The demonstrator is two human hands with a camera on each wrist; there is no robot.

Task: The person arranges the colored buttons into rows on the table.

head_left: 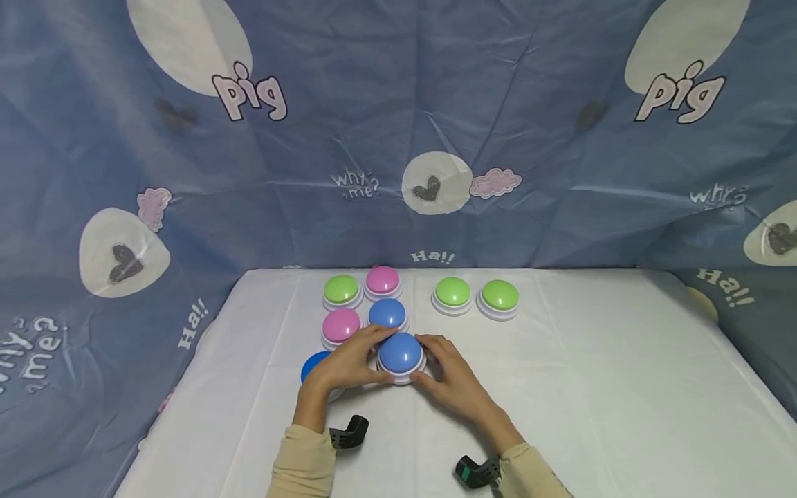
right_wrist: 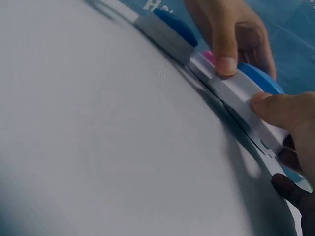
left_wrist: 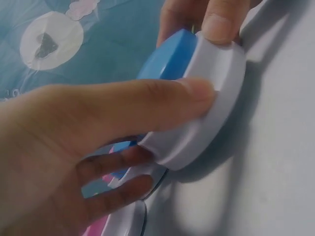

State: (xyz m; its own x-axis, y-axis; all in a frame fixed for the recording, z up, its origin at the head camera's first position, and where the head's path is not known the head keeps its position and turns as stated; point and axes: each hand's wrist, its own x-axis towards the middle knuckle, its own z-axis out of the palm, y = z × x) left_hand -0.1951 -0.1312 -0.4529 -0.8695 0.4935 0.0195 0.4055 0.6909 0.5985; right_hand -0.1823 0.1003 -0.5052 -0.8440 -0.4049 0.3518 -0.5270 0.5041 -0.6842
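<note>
A blue-topped push button (head_left: 400, 353) is being pinched at its white base from both sides, by the thumb and fingers of the left hand (head_left: 349, 363) and of the right hand (head_left: 454, 379), above the white cloth (head_left: 591, 401). It is being judged light, stiff and hard to break, but slick on its shiny dome. The base is being judged the best place to hold, since the dome might be pushed down by mistake. Just behind, another blue button (head_left: 387, 313) is being partly hidden.
</note>
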